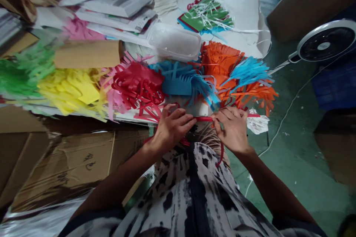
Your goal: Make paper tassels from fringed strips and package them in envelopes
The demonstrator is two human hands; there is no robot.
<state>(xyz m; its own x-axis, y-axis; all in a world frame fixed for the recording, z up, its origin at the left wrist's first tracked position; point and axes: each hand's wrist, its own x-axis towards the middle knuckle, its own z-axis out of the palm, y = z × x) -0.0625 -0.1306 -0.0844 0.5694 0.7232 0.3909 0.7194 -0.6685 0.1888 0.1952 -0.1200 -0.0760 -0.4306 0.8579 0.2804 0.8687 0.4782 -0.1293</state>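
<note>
Between my two hands a narrow red paper strip (204,119) is held stretched at the table's front edge. My left hand (174,124) is closed on its left part, where loose red fringe hangs down below the wrist. My right hand (231,127) pinches the strip farther right, and a red end sticks out past the fingers. Just beyond the hands lie a heap of red fringed paper (136,83), blue fringed paper (178,83) and orange fringed paper (222,59). A light blue tassel (250,72) rests on the orange heap.
Yellow fringe (72,90) and green fringe (25,68) lie left. Behind are a clear plastic box (174,40), stacked packets (116,5) and a bundle with white strings (208,14). A fan (324,46) stands right. Cardboard boxes (75,166) sit below left.
</note>
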